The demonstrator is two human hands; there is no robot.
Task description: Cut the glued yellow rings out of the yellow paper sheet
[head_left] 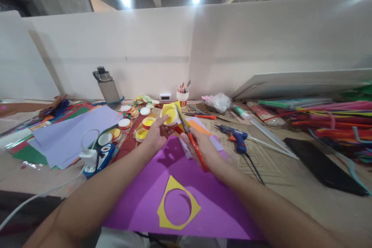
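Pinched in my left hand [158, 135] is a shallow white round cup or lid [164, 118] with a yellow inside. Yellow paper [175, 105] sticks out around its far edge. My right hand [205, 148] grips scissors [197, 150] with red handles, their blades pointing up and away along the right side of the yellow paper. Whether the blades are parted I cannot make out. Below both hands a yellow paper offcut [171, 183] with a round hole lies on a purple sheet [130, 205]. Similar yellow-lined round pieces [142, 135] stand left of my left hand.
A blue glue gun [240, 141] with its cord lies to the right, before a black flat slab [322, 166]. Left are a power strip [106, 157], lavender paper [72, 131] and a bottle [108, 87]. A pen cup [182, 96] stands behind. Another person's arm [29, 107] reaches in.
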